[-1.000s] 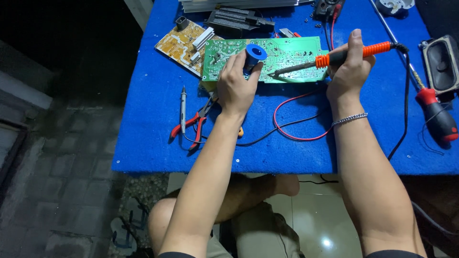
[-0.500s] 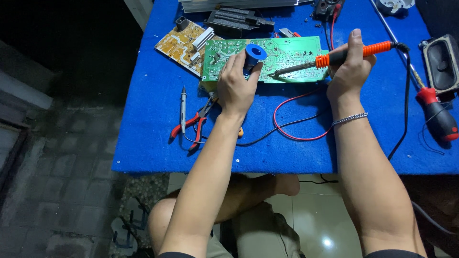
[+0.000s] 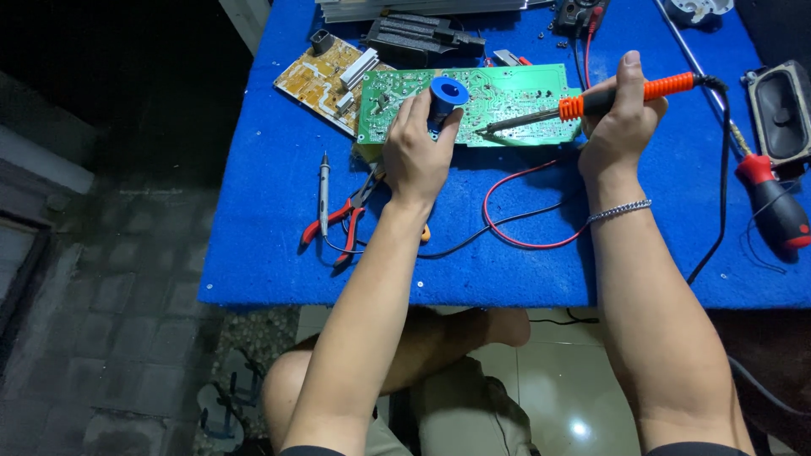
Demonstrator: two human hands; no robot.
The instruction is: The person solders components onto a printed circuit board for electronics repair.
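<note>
A green circuit board [image 3: 507, 100] lies on the blue table [image 3: 279, 245]. My left hand [image 3: 416, 152] grips a blue spool of solder wire [image 3: 448, 95] over the board's left half. My right hand [image 3: 621, 122] holds a soldering iron with an orange handle [image 3: 629, 95], and its metal tip points left and touches the board near its lower middle. A thin chain bracelet [image 3: 621, 209] sits on my right wrist.
A yellow circuit board [image 3: 325, 78] lies left of the green one. Red-handled pliers [image 3: 342, 221] and a probe [image 3: 323, 181] rest at the left front. Red and black wires [image 3: 515, 228] loop between my arms. A red-handled screwdriver [image 3: 773, 203] and a speaker [image 3: 781, 110] lie at the right.
</note>
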